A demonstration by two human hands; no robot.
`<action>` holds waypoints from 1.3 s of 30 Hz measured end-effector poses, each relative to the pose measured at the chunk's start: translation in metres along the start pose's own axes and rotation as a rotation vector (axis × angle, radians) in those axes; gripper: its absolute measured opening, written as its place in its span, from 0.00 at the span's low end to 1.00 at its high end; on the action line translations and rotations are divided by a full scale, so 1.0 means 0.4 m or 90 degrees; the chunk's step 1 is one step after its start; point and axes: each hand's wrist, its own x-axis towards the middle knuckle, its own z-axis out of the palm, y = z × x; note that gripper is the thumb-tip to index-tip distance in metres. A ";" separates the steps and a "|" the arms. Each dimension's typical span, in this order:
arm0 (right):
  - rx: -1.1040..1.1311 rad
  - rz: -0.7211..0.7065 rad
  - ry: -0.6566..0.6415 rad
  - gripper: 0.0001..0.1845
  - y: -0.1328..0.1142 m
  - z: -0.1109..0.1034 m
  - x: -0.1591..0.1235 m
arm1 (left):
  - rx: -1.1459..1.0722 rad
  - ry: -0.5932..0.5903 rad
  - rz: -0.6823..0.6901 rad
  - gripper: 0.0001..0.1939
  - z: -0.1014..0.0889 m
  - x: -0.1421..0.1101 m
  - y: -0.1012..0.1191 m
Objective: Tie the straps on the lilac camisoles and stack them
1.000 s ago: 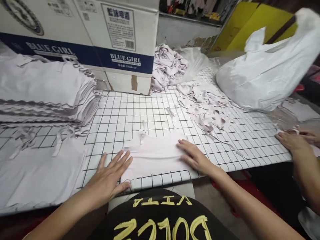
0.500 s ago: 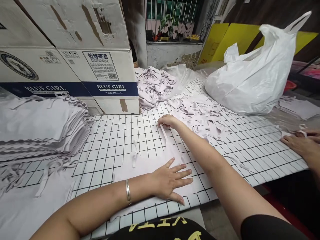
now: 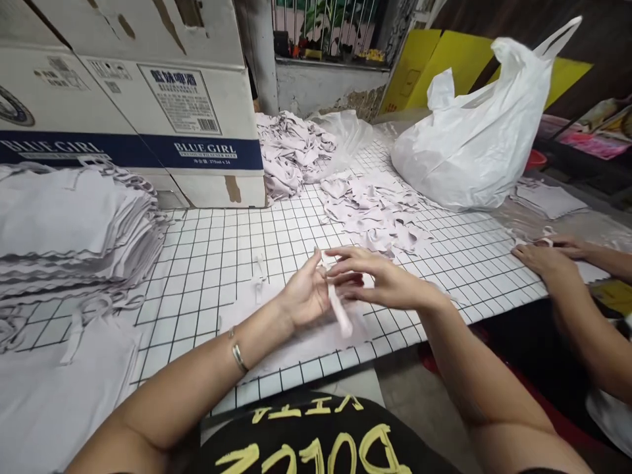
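Note:
A pale lilac fabric piece [image 3: 316,339] lies flat near the front edge of the grid-patterned table [image 3: 222,257]. One of its straps [image 3: 340,311] is lifted off the table between both my hands. My left hand [image 3: 306,293], wearing a bracelet, is pinched on the upper part of the strap. My right hand [image 3: 375,280] meets it from the right, fingers closed on the same strap. The other strap [image 3: 259,273] lies flat on the grid.
A tall stack of finished lilac pieces [image 3: 74,224] sits at left before Blue Girl cartons [image 3: 148,125]. Loose fabric heaps [image 3: 375,210] and a white plastic bag [image 3: 474,138] lie behind. Another person's hands [image 3: 548,253] work at the right edge.
My left hand rose from lying flat on the fabric. My right hand drew back from the far end of the strap. Both now hold the strap raised above the piece.

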 end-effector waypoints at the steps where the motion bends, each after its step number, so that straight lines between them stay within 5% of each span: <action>1: 0.012 0.019 0.040 0.17 0.009 0.012 -0.056 | -0.105 0.024 -0.005 0.25 0.008 -0.005 0.009; 4: 0.151 0.102 0.120 0.21 0.048 0.062 -0.155 | -0.226 0.042 -0.014 0.15 0.026 -0.014 0.015; 9: 0.311 0.189 -0.105 0.18 0.084 0.134 -0.166 | -0.242 0.081 -0.029 0.13 0.043 -0.002 0.012; 18: 0.317 0.291 -0.248 0.14 0.109 0.116 -0.150 | -0.243 0.106 0.018 0.12 0.040 0.029 0.049; 22: 0.429 0.294 -0.225 0.13 0.123 0.121 -0.137 | -0.254 0.105 0.017 0.14 0.040 0.038 0.056; 31: 0.396 0.240 -0.321 0.13 0.142 0.124 -0.099 | -0.260 0.081 0.024 0.15 0.057 0.048 0.066; 39: 0.510 0.206 -0.383 0.24 0.191 0.143 -0.077 | -0.264 0.092 0.036 0.16 0.065 0.050 0.077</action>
